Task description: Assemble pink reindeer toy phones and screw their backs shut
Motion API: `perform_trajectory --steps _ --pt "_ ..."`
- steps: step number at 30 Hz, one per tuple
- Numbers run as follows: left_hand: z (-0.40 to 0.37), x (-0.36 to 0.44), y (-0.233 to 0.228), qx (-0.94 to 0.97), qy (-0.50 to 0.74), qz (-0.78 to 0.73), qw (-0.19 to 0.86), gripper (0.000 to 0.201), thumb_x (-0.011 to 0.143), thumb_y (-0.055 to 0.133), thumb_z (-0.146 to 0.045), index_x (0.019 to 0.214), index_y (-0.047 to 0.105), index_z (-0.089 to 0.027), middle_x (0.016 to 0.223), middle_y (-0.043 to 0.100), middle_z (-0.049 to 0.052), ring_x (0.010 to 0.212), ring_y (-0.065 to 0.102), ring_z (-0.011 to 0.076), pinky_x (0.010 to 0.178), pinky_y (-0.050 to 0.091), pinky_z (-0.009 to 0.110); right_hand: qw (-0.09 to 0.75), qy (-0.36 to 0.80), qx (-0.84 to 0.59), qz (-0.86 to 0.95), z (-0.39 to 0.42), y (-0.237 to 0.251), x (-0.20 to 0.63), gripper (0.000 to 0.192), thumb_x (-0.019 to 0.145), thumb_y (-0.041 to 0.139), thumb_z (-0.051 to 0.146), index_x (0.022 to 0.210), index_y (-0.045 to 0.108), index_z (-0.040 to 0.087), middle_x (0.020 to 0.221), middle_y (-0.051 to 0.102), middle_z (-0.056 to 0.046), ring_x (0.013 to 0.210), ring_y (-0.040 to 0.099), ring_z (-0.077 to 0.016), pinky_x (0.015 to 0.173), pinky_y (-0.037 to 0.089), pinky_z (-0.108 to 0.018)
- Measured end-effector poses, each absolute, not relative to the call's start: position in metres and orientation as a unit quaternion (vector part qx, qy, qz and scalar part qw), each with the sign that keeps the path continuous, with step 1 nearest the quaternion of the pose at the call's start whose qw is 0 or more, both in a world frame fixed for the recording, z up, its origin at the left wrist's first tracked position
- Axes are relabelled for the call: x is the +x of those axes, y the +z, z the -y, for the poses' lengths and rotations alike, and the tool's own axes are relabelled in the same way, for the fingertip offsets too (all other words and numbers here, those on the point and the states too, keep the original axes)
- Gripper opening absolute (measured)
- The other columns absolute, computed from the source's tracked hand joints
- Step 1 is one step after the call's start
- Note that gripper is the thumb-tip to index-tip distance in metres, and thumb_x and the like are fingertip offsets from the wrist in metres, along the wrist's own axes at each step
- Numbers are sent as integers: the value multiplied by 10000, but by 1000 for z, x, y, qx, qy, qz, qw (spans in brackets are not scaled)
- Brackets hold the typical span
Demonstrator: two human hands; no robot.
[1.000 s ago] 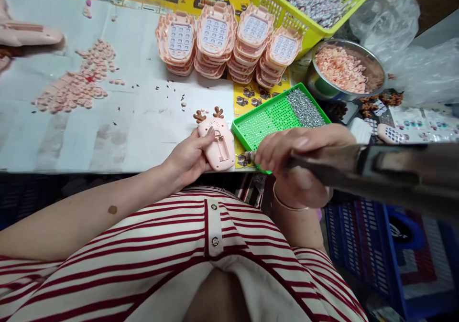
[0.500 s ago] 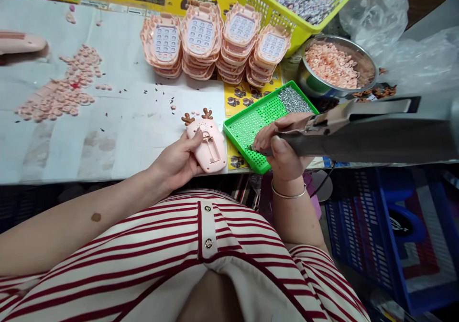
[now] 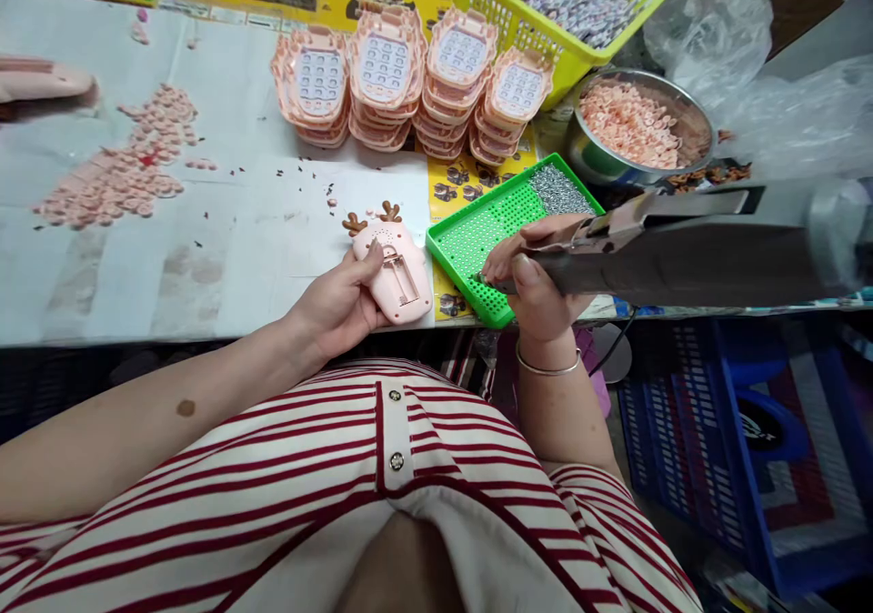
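My left hand (image 3: 346, 302) is closed around a pink toy phone (image 3: 396, 276) with brown antlers, thumb on its back. The toy's open battery compartment faces up, and screw holes show near its edges. In my right hand (image 3: 542, 299) is a long grey electric screwdriver (image 3: 668, 263), held almost level, its body reaching out to the right. Its tip is over the near end of a green perforated tray (image 3: 477, 245), apart from the toy. Small silver screws (image 3: 560, 190) lie heaped at the tray's far end. My fingers partly hide the tip, so I cannot tell whether it holds a screw.
Several stacks of pink shells with keypads (image 3: 382, 72) stand behind the toy. A yellow basket (image 3: 538, 35) and a steel bowl of small pink parts (image 3: 587, 145) are at back right. Loose pink pieces (image 3: 129, 176) lie left, near another pink shell (image 3: 47, 81). Blue crates (image 3: 723, 449) stand below right.
The view has shifted slightly. The toy in my left hand is tilted a little differently, and the screwdriver's rear end sits a bit differently. Both hands keep their holds.
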State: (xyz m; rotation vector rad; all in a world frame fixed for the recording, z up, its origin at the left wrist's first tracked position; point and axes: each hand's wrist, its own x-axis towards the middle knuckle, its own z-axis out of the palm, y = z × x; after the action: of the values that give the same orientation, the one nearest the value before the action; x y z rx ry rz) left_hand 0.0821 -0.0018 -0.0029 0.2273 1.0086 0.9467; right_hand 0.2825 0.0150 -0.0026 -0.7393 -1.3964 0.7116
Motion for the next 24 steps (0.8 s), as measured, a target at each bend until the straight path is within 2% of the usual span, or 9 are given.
perform_trajectory --steps 7,10,15,19,24 --pt "3 82 -4 99 442 -463 762 280 1010 555 -261 1285 593 -228 1407 643 98 1235 645 291 1008 562 589 639 297 -349 618 -13 -6 284 338 842 718 561 1027 596 307 759 614 39 529 585 -126 546 552 -326" --pt "3 83 -6 88 454 -464 756 273 1000 576 -263 1269 604 -227 1351 672 97 1205 660 288 998 565 590 657 287 -332 613 -7 8 281 289 859 702 545 1022 588 335 681 571 57 482 546 -135 475 501 -317" --pt "1 87 -7 74 480 -459 744 275 985 605 -269 1258 607 -234 1289 695 92 1130 683 271 981 565 581 694 321 -251 594 14 42 263 184 868 701 421 925 563 313 571 510 76 467 532 -132 488 519 -302" --pt "1 90 -6 78 493 -457 736 235 975 615 -277 1205 604 -229 1181 714 89 1024 703 269 918 589 562 658 365 -247 610 28 40 245 236 877 690 471 980 536 325 586 516 88 446 510 -128 473 506 -300" --pt "2 90 -2 98 481 -461 740 196 998 564 -278 1184 575 -220 1075 707 77 878 704 234 797 625 500 615 431 -259 607 33 29 233 284 864 699 497 837 515 282 622 542 62 517 553 -130 538 496 -309"
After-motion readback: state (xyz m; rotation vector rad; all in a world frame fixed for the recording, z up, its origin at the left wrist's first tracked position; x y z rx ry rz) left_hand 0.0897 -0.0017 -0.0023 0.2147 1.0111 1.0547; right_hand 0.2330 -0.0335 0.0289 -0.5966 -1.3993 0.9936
